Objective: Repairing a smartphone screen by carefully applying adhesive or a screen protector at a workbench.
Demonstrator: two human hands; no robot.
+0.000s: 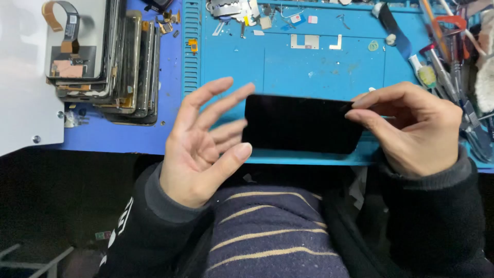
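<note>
1. Head view: the right hand (419,131) pinches the right end of a black phone (301,123), held flat just above the blue mat (319,67) on the bench.
2. The left hand (206,144) is spread open, fingers at the phone's left end.
3. Judged step: inspecting the phone; next calls for a steadier two-handed hold.

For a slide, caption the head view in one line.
Right hand pinches one end of a glossy black rectangular phone over a blue work mat; open left hand touches the other end.
</note>
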